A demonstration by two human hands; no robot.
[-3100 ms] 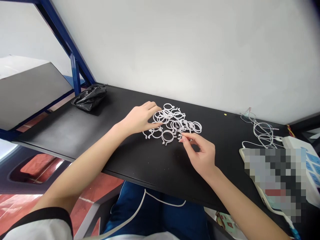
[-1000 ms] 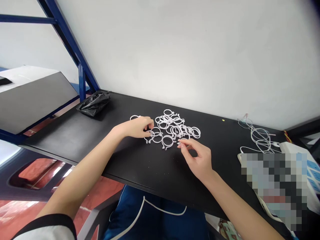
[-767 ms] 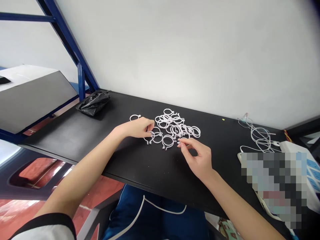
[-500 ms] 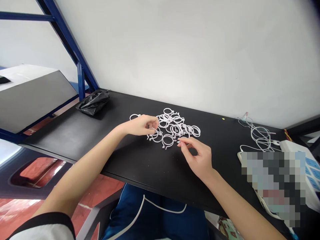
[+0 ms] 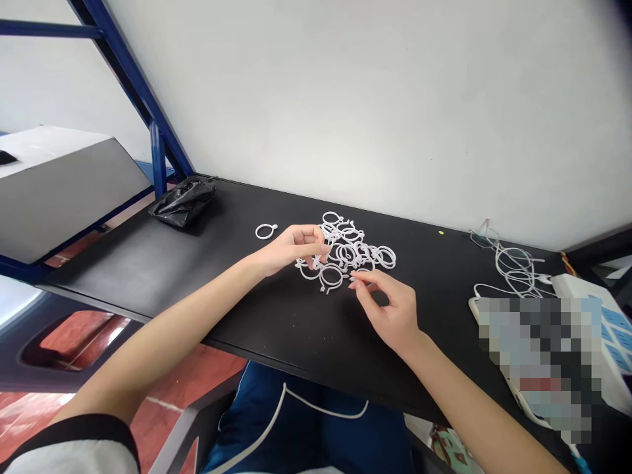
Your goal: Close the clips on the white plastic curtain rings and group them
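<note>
A pile of thin white rings [image 5: 347,254] with small knobbed ends lies on the black table [image 5: 276,316]. My left hand [image 5: 301,249] is over the left side of the pile, thumb and fingers curled together. White ring parts show by its fingertips, but what it grips is hidden. At the pile's front right, my right hand [image 5: 390,303] pinches the knobbed end of a white ring between thumb and forefinger. Most of that ring blends into the others. One single ring [image 5: 266,231] lies apart, left of the pile.
A crumpled black plastic bag [image 5: 184,202] lies at the back left, near a blue metal frame [image 5: 158,158]. To the right are a tangled white cable [image 5: 516,268], glasses [image 5: 486,238], a blurred-out device [image 5: 543,368] and a white power strip [image 5: 587,309]. A wall stands behind the table.
My left hand has moved right, further over the pile, and its fingers have drawn together. The single ring at the left now shows fully. My right hand has hardly moved.
</note>
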